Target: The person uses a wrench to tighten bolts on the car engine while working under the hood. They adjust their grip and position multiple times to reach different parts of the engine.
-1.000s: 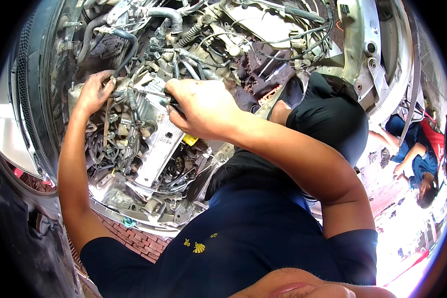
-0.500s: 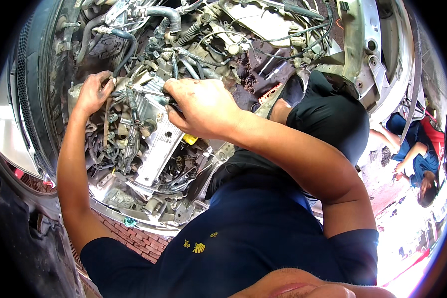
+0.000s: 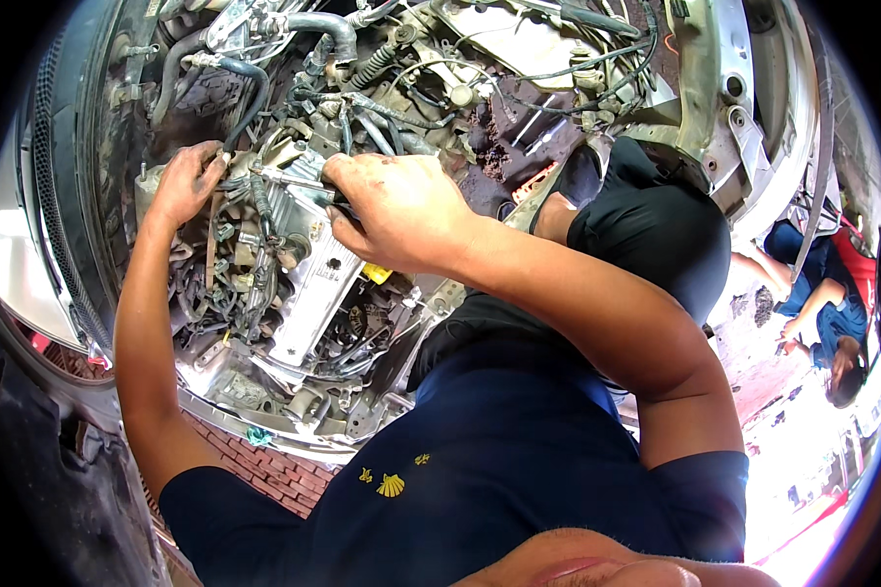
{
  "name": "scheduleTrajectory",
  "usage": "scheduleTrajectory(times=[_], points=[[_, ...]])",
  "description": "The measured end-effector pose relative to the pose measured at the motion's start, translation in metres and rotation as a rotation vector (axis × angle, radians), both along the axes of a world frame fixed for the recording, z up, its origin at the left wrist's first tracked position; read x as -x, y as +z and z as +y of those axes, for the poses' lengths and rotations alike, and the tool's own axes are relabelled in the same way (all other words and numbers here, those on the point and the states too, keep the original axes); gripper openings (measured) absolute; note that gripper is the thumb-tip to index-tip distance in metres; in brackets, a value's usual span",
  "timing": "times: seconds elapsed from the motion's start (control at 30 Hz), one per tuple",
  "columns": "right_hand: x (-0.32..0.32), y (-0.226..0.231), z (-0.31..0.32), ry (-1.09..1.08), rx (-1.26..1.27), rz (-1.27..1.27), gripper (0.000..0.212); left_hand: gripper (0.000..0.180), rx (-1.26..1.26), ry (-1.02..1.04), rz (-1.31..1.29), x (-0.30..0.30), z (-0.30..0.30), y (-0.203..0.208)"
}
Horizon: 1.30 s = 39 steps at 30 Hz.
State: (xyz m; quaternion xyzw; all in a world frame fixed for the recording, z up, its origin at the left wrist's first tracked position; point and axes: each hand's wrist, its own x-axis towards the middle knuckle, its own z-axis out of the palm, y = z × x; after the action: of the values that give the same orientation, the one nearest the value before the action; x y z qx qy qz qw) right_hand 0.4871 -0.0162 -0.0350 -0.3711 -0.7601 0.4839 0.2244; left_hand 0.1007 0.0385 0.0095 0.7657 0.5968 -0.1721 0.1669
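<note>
My left hand (image 3: pixel 186 184) reaches into the engine bay, fingers bent and thumb closed toward them at the lower end of a black hose (image 3: pixel 256 98). What lies between the fingertips is hidden. My right hand (image 3: pixel 401 210) is closed around a tool with a slim metal shaft (image 3: pixel 299 180). Its shaft points left toward my left hand, and its tip sits among the wiring; the grip is mostly covered by my fingers. Under the tool runs a silver ribbed engine cover (image 3: pixel 308 293), with a dirty wiring harness (image 3: pixel 259 210) along its left side.
A thick grey hose (image 3: pixel 313 27) curves at the top. Loose cables (image 3: pixel 597 93) hang over the far right parts. My bent knee (image 3: pixel 656 230) is inside the bay beside the pale body frame (image 3: pixel 739 147). Another person (image 3: pixel 832 303) sits at far right.
Both hands stay in nearly the same place, the right still on the tool. The view has shifted very slightly.
</note>
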Motion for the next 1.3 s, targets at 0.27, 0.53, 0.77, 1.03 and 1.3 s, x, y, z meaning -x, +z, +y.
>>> scheduleTrajectory(times=[0.27,0.53,0.77,1.03,1.3], points=[[-0.001,0.001,0.0,-0.019,-0.019,0.006,0.034,0.035,0.014,0.02,-0.038,-0.012,-0.001,0.004],[-0.001,0.0,-0.001,-0.016,-0.022,-0.006,0.035,0.04,0.062,0.082,-0.034,-0.015,0.003,0.006],[0.0,-0.003,-0.001,-0.026,-0.027,0.015,0.036,0.044,0.04,0.011,0.025,-0.007,0.002,0.003],[0.0,-0.003,-0.001,-0.007,-0.036,-0.02,0.038,0.04,0.011,-0.04,0.016,-0.002,-0.001,0.002],[0.001,-0.003,-0.001,-0.032,-0.042,0.0,0.036,0.041,-0.029,-0.06,-0.033,0.009,-0.002,-0.004]])
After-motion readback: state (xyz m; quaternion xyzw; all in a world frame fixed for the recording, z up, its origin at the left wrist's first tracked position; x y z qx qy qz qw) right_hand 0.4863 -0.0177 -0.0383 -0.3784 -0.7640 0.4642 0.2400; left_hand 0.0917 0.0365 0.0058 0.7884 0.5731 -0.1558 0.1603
